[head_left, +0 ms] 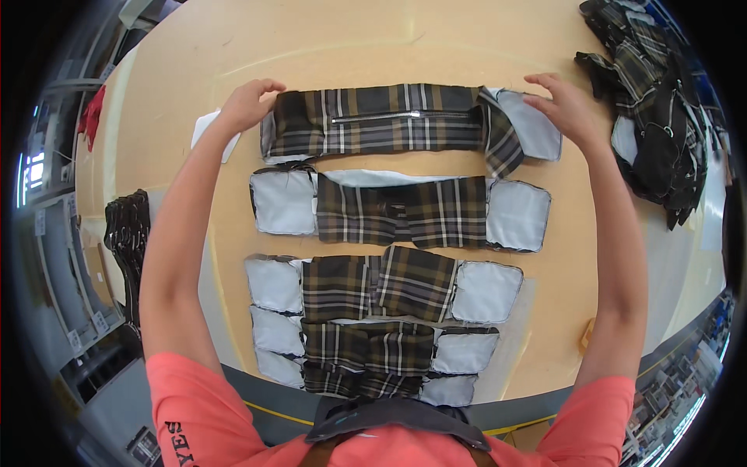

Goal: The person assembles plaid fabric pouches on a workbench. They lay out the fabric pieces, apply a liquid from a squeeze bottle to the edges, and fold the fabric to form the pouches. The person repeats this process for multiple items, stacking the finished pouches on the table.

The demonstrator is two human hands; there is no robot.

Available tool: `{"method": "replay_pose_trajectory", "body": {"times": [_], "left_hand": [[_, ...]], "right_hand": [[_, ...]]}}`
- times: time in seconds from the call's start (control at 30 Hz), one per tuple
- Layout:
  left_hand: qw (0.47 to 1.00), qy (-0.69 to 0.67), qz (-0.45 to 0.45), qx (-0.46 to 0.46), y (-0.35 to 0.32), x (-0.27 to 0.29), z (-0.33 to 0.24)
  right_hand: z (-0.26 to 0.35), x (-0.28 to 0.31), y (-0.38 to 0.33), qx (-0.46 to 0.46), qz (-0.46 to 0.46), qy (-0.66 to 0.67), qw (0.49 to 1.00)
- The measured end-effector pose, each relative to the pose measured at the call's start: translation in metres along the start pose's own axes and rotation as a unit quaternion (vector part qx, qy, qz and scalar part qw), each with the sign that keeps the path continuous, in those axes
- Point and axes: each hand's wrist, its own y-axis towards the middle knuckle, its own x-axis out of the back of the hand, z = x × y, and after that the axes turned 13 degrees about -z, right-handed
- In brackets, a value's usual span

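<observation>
A long plaid fabric panel (pixel 373 132) with a metal zipper (pixel 377 117) lies flat across the far row. At its upper left corner is my left hand (pixel 253 103), fingers stretched toward the edge and holding nothing. My right hand (pixel 566 110) hovers at the other end, thumb and fingers apart, beside a white lining piece (pixel 529 124). A plaid flap (pixel 502 140) folds over there. Just nearer lies a second plaid piece (pixel 443 210), with white squares (pixel 284 202) at its ends. Several similar plaid pieces (pixel 416 284) form overlapping rows closer to me.
More plaid and black sewn pieces (pixel 661 117) are heaped at the far right of the wooden table (pixel 327 39). Dark stacked pieces (pixel 128 241) hang at the left edge. A red cloth (pixel 92 117) lies far left, and shelving (pixel 62 257) stands beyond.
</observation>
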Motion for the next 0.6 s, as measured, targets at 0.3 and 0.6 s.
{"method": "replay_pose_trajectory", "body": {"times": [0.3, 0.6], "left_hand": [[0.962, -0.067, -0.250, 0.087, -0.078, -0.055, -0.036], [0.960, -0.011, -0.226, 0.168, -0.075, -0.036, -0.020]], "right_hand": [[0.064, -0.065, -0.097, 0.162, -0.096, -0.127, 0.974], [0.062, -0.072, -0.106, 0.007, -0.277, 0.060, 0.959]]}}
